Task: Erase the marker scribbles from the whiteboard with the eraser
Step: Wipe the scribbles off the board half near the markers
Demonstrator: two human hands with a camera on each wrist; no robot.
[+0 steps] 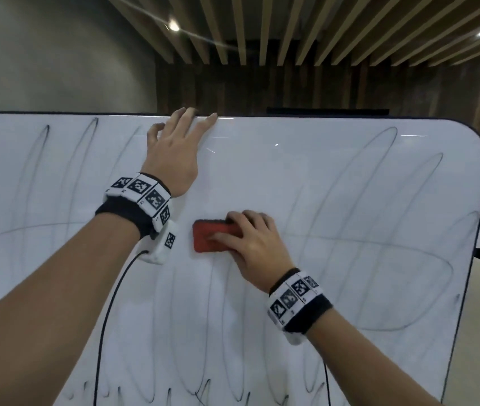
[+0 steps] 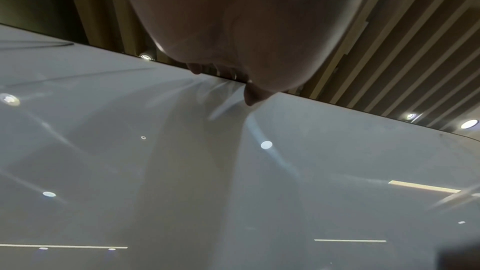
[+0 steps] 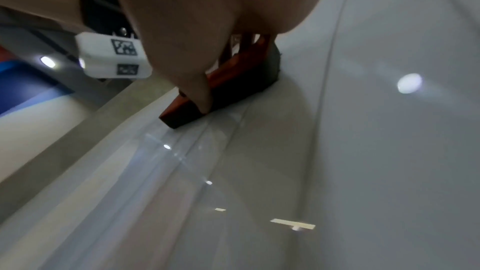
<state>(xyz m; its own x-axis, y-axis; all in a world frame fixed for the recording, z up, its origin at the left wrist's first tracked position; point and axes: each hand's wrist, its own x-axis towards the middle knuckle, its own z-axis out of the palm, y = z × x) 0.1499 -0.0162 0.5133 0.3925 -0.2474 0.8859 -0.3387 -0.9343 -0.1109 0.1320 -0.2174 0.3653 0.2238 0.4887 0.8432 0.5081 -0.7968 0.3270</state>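
Red-backed eraser [image 1: 214,236], dark felt pad on its underside, lying flat against the whiteboard [image 1: 335,200] a little below and right of the board's middle in the head view. Right hand [image 1: 252,243] grips its right half: fingers curled over the top edge, thumb across the red back; the right wrist view shows the thumb [image 3: 200,98] pressed along the eraser's side and the dark pad meeting the glossy surface. Left hand [image 1: 174,150] rests on the board above and left of the eraser, palm against the surface, fingertips [image 1: 187,112] hooked over the top edge, thumb spread to the left; it holds no loose object. In the left wrist view the heel of that hand fills the upper frame and fingertips reach the board's rim. Marker scribbles [image 1: 379,230]: tall grey looping strokes, dense on the right portion and along the left portion, with further loops along the lower edge; the patch around and above the eraser shows only faint traces. Both wrists carry black bands with white blocks printed in black-and-white square codes [image 1: 142,191]; a black cable [image 1: 107,317] hangs from the left one. Background: slatted wooden ceiling [image 1: 291,33] with round recessed lights, dark panelled wall behind.
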